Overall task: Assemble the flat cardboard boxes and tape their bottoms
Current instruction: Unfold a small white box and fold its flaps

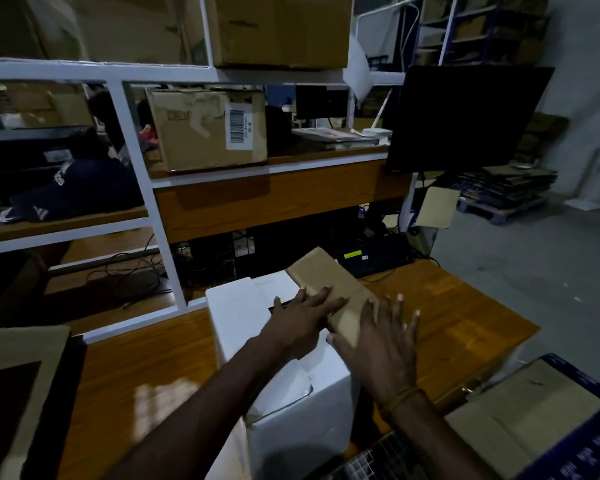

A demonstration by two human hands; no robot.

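A white cardboard box (236,317) stands on the wooden table (465,317) in front of me. One brown flap (323,275) on its top is raised and angled to the right. My left hand (300,323) lies flat on the box top, fingers on the near edge of the flap. My right hand (385,344) presses flat on the right part of the flap, fingers spread. A strip of clear tape (291,403) runs down the box's near side. No tape roll is in view.
White shelving (163,230) with brown boxes (210,128) stands behind the table. A dark monitor (465,116) hangs at the right. A keyboard (374,258) lies behind the box. Flat cardboard lies at the left (18,386) and lower right (534,410).
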